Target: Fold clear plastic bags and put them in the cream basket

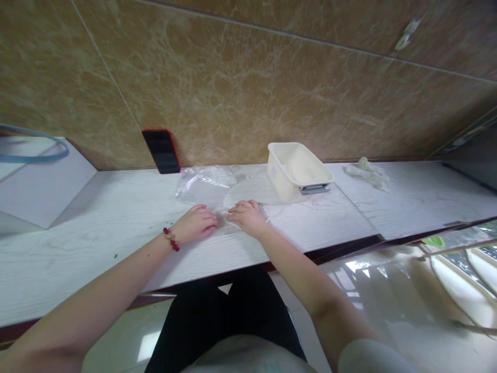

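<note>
My left hand (196, 224), with a red bead bracelet (171, 239) at the wrist, rests low over the counter, its fingers curled down onto clear plastic. Close beside it, my right hand (248, 217) bends over the same thin clear film, and a crumpled bit of it shows past the knuckles. The fingertips of both hands are partly hidden, and the film between them is hard to make out. Just beyond the hands lies a clear plastic bag (205, 184), wrinkled and shiny; I cannot tell whether it joins the film in my fingers.
A cream plastic bin (282, 181) with a grey handle stands behind my right hand. Against the tiled wall leans a red-edged phone (162, 151). A whitish crumpled cloth (368, 173) lies farther right. On the left is a white box (42, 191) with a blue band (39, 158).
</note>
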`<action>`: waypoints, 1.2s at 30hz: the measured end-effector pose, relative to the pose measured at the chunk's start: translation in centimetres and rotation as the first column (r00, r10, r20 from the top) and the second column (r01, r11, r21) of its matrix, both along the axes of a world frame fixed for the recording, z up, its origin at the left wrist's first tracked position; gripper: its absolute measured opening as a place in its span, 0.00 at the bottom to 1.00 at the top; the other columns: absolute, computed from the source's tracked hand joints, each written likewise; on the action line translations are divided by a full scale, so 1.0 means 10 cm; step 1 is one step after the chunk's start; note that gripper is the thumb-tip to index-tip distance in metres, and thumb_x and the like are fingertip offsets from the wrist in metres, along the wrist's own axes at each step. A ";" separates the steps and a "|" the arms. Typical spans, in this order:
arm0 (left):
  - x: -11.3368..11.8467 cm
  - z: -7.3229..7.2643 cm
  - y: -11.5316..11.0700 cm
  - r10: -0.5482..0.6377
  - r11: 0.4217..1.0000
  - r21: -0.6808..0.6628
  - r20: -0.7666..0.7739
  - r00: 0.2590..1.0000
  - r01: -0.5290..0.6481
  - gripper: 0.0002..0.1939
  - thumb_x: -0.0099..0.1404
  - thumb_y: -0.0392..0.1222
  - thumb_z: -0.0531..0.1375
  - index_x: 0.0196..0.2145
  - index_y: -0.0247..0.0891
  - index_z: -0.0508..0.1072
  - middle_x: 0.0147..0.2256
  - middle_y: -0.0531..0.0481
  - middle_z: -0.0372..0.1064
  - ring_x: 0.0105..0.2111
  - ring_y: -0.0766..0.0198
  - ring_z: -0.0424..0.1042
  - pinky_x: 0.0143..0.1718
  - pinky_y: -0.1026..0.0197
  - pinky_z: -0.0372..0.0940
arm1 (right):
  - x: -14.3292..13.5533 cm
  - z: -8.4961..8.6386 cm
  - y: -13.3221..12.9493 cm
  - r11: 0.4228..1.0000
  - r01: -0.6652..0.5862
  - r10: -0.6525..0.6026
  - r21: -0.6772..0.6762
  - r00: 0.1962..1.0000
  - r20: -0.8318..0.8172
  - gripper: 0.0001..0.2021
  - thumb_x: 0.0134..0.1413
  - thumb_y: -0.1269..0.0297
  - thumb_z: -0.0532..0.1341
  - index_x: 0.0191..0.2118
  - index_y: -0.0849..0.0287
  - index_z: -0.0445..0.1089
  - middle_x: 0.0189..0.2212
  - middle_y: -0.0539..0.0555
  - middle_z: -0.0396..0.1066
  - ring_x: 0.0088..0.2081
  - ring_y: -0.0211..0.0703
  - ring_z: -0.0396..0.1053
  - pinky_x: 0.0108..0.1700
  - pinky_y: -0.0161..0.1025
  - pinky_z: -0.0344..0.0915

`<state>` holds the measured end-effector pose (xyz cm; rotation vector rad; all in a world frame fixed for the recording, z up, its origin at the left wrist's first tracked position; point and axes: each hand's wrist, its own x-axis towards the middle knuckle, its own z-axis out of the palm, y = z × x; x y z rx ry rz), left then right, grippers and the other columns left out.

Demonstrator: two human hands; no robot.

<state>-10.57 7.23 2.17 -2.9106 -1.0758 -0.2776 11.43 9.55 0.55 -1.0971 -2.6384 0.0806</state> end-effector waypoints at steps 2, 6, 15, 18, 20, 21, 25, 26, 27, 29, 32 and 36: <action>-0.05 0.01 -0.01 -0.026 0.999 -0.019 0.007 1.000 0.027 0.12 0.62 0.41 0.49 0.34 0.42 0.71 0.34 0.52 0.71 0.38 0.66 0.66 0.51 0.55 0.47 | 0.00 0.00 0.00 1.000 -0.013 0.013 -0.005 1.000 0.009 0.09 0.55 0.60 0.53 0.39 0.43 0.69 0.47 0.43 0.67 0.51 0.42 0.53 0.50 0.46 0.41; -0.12 0.09 -0.05 -0.084 0.994 -0.070 0.011 0.996 0.085 0.13 0.62 0.43 0.48 0.36 0.42 0.71 0.34 0.52 0.71 0.38 0.67 0.66 0.52 0.56 0.47 | -0.01 0.00 -0.01 0.996 -0.073 0.075 -0.043 0.996 0.047 0.14 0.56 0.67 0.52 0.42 0.41 0.68 0.49 0.42 0.64 0.53 0.42 0.52 0.50 0.46 0.41; -0.52 0.01 0.20 0.293 0.956 -0.066 0.110 0.950 -0.287 0.18 0.62 0.47 0.46 0.40 0.38 0.70 0.36 0.47 0.70 0.38 0.62 0.67 0.44 0.58 0.57 | 0.00 -0.05 0.01 0.986 -0.073 0.077 -0.148 0.997 0.019 0.19 0.54 0.73 0.51 0.43 0.39 0.67 0.49 0.41 0.65 0.54 0.40 0.51 0.52 0.45 0.40; -0.72 -0.07 0.37 0.688 0.723 -0.037 0.129 0.714 -0.690 0.25 0.61 0.49 0.44 0.52 0.35 0.60 0.38 0.43 0.68 0.39 0.57 0.67 0.42 0.56 0.59 | 0.00 -0.05 0.01 0.984 -0.070 0.073 -0.164 0.997 0.011 0.20 0.53 0.74 0.52 0.44 0.38 0.67 0.49 0.41 0.65 0.54 0.40 0.51 0.52 0.45 0.39; -0.82 -0.09 0.48 0.823 0.563 -0.031 0.117 0.556 -0.826 0.31 0.60 0.51 0.46 0.57 0.32 0.51 0.41 0.38 0.66 0.41 0.52 0.66 0.41 0.53 0.59 | 0.00 -0.06 0.01 0.983 -0.067 0.070 -0.169 0.998 0.010 0.20 0.53 0.73 0.52 0.43 0.38 0.67 0.49 0.41 0.65 0.53 0.40 0.51 0.52 0.44 0.40; -0.86 -0.09 0.53 0.861 0.503 -0.029 0.111 0.497 -0.864 0.34 0.59 0.52 0.46 0.59 0.31 0.47 0.43 0.36 0.65 0.42 0.49 0.65 0.41 0.52 0.59 | 0.00 -0.06 0.01 0.984 -0.065 0.068 -0.168 0.998 0.010 0.20 0.53 0.73 0.52 0.43 0.37 0.67 0.49 0.41 0.65 0.53 0.40 0.51 0.52 0.44 0.40; -0.95 -0.02 0.74 0.932 0.355 -0.043 0.093 0.350 -0.934 0.41 0.58 0.55 0.46 0.60 0.30 0.34 0.44 0.31 0.64 0.43 0.43 0.65 0.38 0.49 0.59 | -0.01 -0.08 0.01 0.986 -0.059 0.061 -0.154 0.998 0.009 0.19 0.53 0.72 0.52 0.43 0.37 0.67 0.48 0.39 0.65 0.53 0.40 0.52 0.52 0.43 0.41; -0.96 0.01 0.80 0.942 0.331 -0.054 0.085 0.325 -0.942 0.41 0.58 0.56 0.45 0.60 0.30 0.32 0.43 0.30 0.64 0.42 0.43 0.65 0.37 0.48 0.59 | -0.01 -0.08 0.02 0.987 -0.060 0.062 -0.150 0.998 0.008 0.19 0.53 0.72 0.52 0.43 0.37 0.67 0.48 0.39 0.65 0.53 0.39 0.52 0.51 0.43 0.41; -0.97 0.05 0.85 0.947 0.317 -0.065 0.078 0.312 -0.946 0.41 0.58 0.56 0.44 0.60 0.30 0.31 0.43 0.30 0.65 0.41 0.43 0.66 0.37 0.49 0.60 | -0.01 -0.08 0.02 0.987 -0.063 0.064 -0.146 0.998 0.006 0.18 0.53 0.72 0.53 0.43 0.37 0.67 0.48 0.39 0.65 0.52 0.39 0.52 0.51 0.43 0.41; -0.97 0.12 0.96 0.948 0.317 -0.080 0.069 0.311 -0.945 0.40 0.59 0.56 0.42 0.60 0.31 0.29 0.42 0.30 0.65 0.40 0.44 0.67 0.36 0.50 0.60 | -0.01 -0.09 0.02 0.988 -0.066 0.067 -0.141 0.998 -0.001 0.18 0.53 0.71 0.53 0.42 0.37 0.67 0.48 0.39 0.65 0.52 0.39 0.52 0.51 0.42 0.41; -0.97 0.22 1.11 0.946 0.323 -0.089 0.062 0.319 -0.942 0.39 0.60 0.56 0.41 0.60 0.32 0.28 0.41 0.31 0.67 0.38 0.46 0.68 0.35 0.51 0.61 | -0.01 -0.09 0.02 0.988 -0.060 0.059 -0.145 0.998 -0.011 0.18 0.53 0.71 0.53 0.42 0.37 0.67 0.48 0.39 0.65 0.52 0.39 0.51 0.52 0.42 0.41; -0.99 0.31 1.23 0.954 0.298 -0.105 0.037 0.296 -0.949 0.38 0.60 0.56 0.40 0.60 0.35 0.29 0.42 0.32 0.67 0.39 0.46 0.69 0.35 0.50 0.61 | -0.01 -0.07 0.00 0.985 -0.051 0.052 -0.164 0.999 0.001 0.18 0.53 0.71 0.53 0.42 0.37 0.67 0.48 0.39 0.65 0.53 0.39 0.51 0.52 0.43 0.40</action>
